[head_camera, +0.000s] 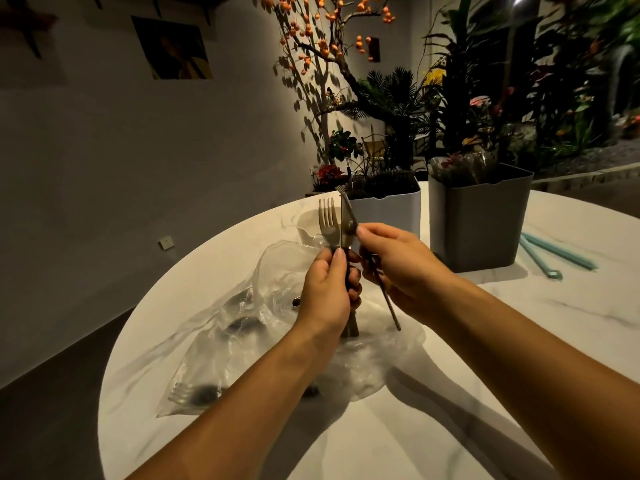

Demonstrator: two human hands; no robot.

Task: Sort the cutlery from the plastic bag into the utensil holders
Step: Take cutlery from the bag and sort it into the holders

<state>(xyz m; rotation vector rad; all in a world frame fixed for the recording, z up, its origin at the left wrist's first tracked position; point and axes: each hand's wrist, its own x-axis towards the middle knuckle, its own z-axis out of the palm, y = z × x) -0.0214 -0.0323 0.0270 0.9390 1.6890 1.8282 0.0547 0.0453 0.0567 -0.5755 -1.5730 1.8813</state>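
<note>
My left hand [327,282] grips a bundle of metal forks [329,220] upright by their handles, above the clear plastic bag [242,327] that lies crumpled on the white round table [381,427]. My right hand [398,261] pinches another fork [347,216] at its neck, right beside the bundle, and its thin handle slants down below the hand. More cutlery shows darkly inside the bag. Two utensil holders stand behind: a white one [384,211] and a grey one [478,223], both with cutlery in them.
Light blue straws or sticks [550,252] lie on the table to the right of the grey holder. A white bowl [308,223] sits behind the bag. Plants and a branch with orange berries stand beyond the table's far edge.
</note>
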